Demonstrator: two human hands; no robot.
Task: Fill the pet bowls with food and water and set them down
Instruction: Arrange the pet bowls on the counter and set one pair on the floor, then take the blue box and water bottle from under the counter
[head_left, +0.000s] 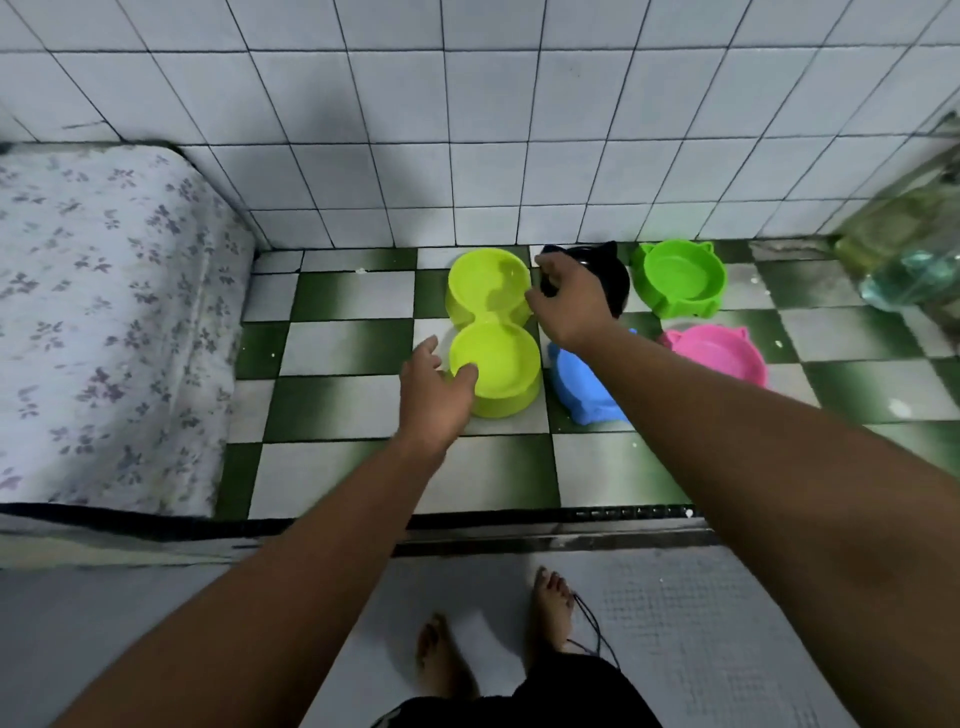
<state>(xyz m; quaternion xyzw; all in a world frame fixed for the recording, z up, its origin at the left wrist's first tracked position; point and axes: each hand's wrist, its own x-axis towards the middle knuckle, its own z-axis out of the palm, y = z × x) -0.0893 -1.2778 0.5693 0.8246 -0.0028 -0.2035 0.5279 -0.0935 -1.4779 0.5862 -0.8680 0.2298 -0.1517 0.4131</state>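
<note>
Our right hand (569, 299) is curled round the rim of the black cat-eared plastic bowl (615, 280), just right of the lime-yellow plastic double bowl (493, 332) on the chequered floor (337, 405). Our left hand (434, 395) is relaxed, its thumb resting on the double bowl's near rim. We judge these bowls light, stiff and slick, best held by the rim and kept level. We count one double bowl and four single ones, all to its right: the black one, a green cat-eared bowl (680, 278), a pink bowl (719, 353) and a blue bowl (582, 389).

Lime double bowl (493, 338); black bowl (615, 280), green bowl (680, 278), pink bowl (722, 356), blue bowl (582, 389); green-and-white checked floor (332, 405), lilac-flowered mattress (104, 312).
</note>
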